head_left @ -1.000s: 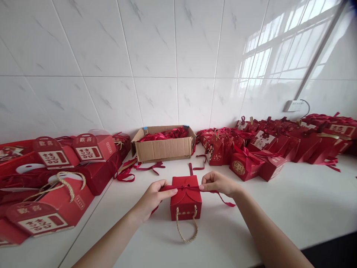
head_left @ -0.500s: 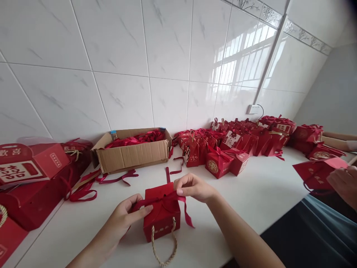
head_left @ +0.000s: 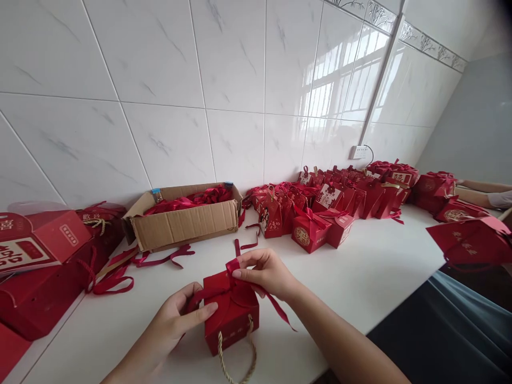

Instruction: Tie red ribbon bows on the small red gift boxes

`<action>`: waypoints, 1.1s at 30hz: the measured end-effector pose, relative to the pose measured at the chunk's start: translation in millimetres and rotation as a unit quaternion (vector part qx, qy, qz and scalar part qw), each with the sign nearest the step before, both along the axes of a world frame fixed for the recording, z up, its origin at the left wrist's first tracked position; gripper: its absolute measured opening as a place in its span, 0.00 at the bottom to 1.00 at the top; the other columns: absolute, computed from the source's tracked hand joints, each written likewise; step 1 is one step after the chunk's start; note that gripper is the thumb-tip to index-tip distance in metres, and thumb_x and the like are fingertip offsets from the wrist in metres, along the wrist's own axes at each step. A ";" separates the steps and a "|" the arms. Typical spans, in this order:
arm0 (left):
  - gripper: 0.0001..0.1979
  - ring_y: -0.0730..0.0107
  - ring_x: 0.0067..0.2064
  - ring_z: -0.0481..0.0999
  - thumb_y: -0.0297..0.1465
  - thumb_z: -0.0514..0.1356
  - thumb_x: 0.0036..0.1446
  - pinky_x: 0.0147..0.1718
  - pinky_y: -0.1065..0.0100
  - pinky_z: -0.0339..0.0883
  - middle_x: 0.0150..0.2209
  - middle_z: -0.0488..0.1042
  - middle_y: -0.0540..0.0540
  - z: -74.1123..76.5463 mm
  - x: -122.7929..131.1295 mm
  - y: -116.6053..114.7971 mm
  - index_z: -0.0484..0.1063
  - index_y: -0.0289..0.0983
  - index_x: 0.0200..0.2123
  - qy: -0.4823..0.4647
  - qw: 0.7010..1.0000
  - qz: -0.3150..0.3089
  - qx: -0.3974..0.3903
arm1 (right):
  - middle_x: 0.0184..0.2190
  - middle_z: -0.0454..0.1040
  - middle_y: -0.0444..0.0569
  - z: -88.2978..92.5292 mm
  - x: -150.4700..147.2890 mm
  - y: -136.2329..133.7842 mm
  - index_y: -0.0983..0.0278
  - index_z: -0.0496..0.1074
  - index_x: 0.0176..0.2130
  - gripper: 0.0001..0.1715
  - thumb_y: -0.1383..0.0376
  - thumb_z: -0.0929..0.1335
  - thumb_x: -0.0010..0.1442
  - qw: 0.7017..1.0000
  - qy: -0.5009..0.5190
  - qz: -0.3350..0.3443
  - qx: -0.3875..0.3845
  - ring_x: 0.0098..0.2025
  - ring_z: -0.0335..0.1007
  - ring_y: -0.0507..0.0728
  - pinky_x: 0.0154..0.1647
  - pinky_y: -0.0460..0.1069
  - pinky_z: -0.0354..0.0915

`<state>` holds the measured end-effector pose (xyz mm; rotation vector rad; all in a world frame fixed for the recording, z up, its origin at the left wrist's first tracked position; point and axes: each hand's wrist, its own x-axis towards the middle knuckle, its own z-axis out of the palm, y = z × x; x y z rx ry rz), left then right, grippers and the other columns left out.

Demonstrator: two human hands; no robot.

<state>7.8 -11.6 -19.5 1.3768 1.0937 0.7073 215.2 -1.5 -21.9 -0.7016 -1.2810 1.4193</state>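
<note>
Has one red box (head_left: 235, 321) upright on the bench (head_left: 384, 245), near side, between both grips. Turns its lettered face toward the viewer, swung slightly right; cannot tell a long axis on it. Runs one dark red ribbon (head_left: 215, 292) lengthwise from left to right across the top, with a tail slanting down past the right side. Holds that ribbon in the left grip (head_left: 176, 316), closed narrow, thumb laid on the lid. Pinches a raised loop of it between thumb and fingers in the right grip (head_left: 267, 273). Counts one rope handle (head_left: 221, 349) drooping from the lettered face, one cardboard carton (head_left: 186, 225) of red ribbons (head_left: 200, 199) beyond, and a pair of boxes (head_left: 309, 236) touching, farther right. Cannot count the crowded bags (head_left: 370, 197) behind.
</note>
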 end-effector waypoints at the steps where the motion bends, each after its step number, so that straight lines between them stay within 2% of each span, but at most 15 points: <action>1: 0.18 0.62 0.42 0.74 0.42 0.65 0.46 0.42 0.66 0.68 0.38 0.75 0.48 -0.6 0.2 0.1 0.68 0.40 0.37 0.009 1.000 -0.001 0.009 | 0.25 0.77 0.44 -1.4 -2.2 0.0 0.65 0.79 0.33 0.12 0.62 0.75 0.45 1.000 -0.004 -0.022 0.005 0.24 0.70 0.48 0.27 0.44 0.68; 5: 0.22 0.61 0.42 0.73 0.45 0.64 0.46 0.41 0.63 0.68 0.39 0.72 0.47 -7.6 -1.1 3.8 0.62 0.42 0.40 0.055 0.995 0.049 0.070 | 0.32 0.79 0.48 -5.3 -7.2 -0.6 0.64 0.79 0.36 0.15 0.60 0.74 0.46 0.996 -0.048 -0.071 0.036 0.31 0.75 0.53 0.33 0.46 0.70; 8: 0.28 0.55 0.49 0.69 0.47 0.63 0.44 0.46 0.56 0.65 0.47 0.69 0.43 -9.9 -3.9 8.4 0.60 0.43 0.46 0.127 0.976 0.081 0.160 | 0.35 0.80 0.49 -4.2 -7.5 -1.1 0.63 0.79 0.37 0.15 0.60 0.73 0.48 0.992 -0.079 -0.078 0.063 0.35 0.76 0.55 0.35 0.48 0.71; 11: 0.30 0.50 0.57 0.61 0.48 0.62 0.45 0.53 0.49 0.59 0.55 0.63 0.43 -2.5 -3.8 12.0 0.61 0.46 0.50 0.208 0.945 0.088 0.238 | 0.36 0.80 0.50 -1.2 -6.5 -1.0 0.64 0.79 0.39 0.16 0.60 0.72 0.50 0.990 -0.093 -0.059 0.087 0.37 0.76 0.57 0.38 0.49 0.71; 13: 0.26 0.51 0.57 0.62 0.49 0.59 0.49 0.54 0.49 0.58 0.54 0.66 0.44 6.6 -0.1 13.3 0.63 0.46 0.49 0.225 0.940 0.074 0.245 | 0.36 0.79 0.51 0.0 -5.7 -0.9 0.65 0.78 0.40 0.16 0.60 0.71 0.51 0.987 -0.111 -0.051 0.101 0.37 0.76 0.57 0.39 0.50 0.71; 15: 0.22 0.54 0.54 0.66 0.49 0.56 0.51 0.53 0.54 0.61 0.49 0.70 0.45 16.1 6.4 13.6 0.67 0.45 0.47 0.213 0.947 0.050 0.237 | 0.36 0.79 0.52 -0.2 -5.2 -0.8 0.66 0.78 0.40 0.17 0.59 0.71 0.52 0.984 -0.126 -0.054 0.113 0.37 0.75 0.58 0.38 0.50 0.70; 20: 0.20 0.57 0.45 0.74 0.48 0.58 0.50 0.42 0.66 0.70 0.41 0.76 0.46 30.2 23.6 13.2 0.74 0.41 0.40 0.168 0.953 0.044 0.248 | 0.36 0.79 0.50 -3.9 -3.4 -0.8 0.64 0.78 0.41 0.18 0.58 0.70 0.52 0.980 -0.140 -0.049 0.132 0.37 0.75 0.56 0.37 0.49 0.70; 26: 0.17 0.56 0.42 0.75 0.48 0.61 0.46 0.41 0.65 0.69 0.36 0.78 0.47 35.3 30.2 12.6 0.76 0.41 0.32 0.174 0.951 0.064 0.248 | 0.33 0.78 0.49 -6.7 -2.4 -0.4 0.64 0.75 0.38 0.14 0.60 0.71 0.51 0.976 -0.158 -0.055 0.141 0.31 0.72 0.52 0.30 0.45 0.66; 30: 0.15 0.57 0.40 0.74 0.46 0.61 0.48 0.41 0.65 0.67 0.34 0.78 0.48 37.6 31.0 10.4 0.76 0.41 0.29 0.188 0.942 0.064 0.270 | 0.30 0.78 0.47 -6.4 -2.0 -0.3 0.63 0.71 0.39 0.16 0.61 0.72 0.50 0.979 -0.157 -0.063 0.112 0.19 0.57 0.45 0.17 0.41 0.53; 33: 0.14 0.58 0.43 0.73 0.45 0.61 0.49 0.43 0.66 0.65 0.36 0.77 0.48 38.1 30.4 7.5 0.75 0.41 0.30 0.184 0.938 0.075 0.285 | 0.31 0.79 0.47 -3.9 -1.0 -1.5 0.62 0.71 0.45 0.22 0.60 0.72 0.50 0.978 -0.167 -0.073 0.099 0.18 0.52 0.45 0.18 0.42 0.51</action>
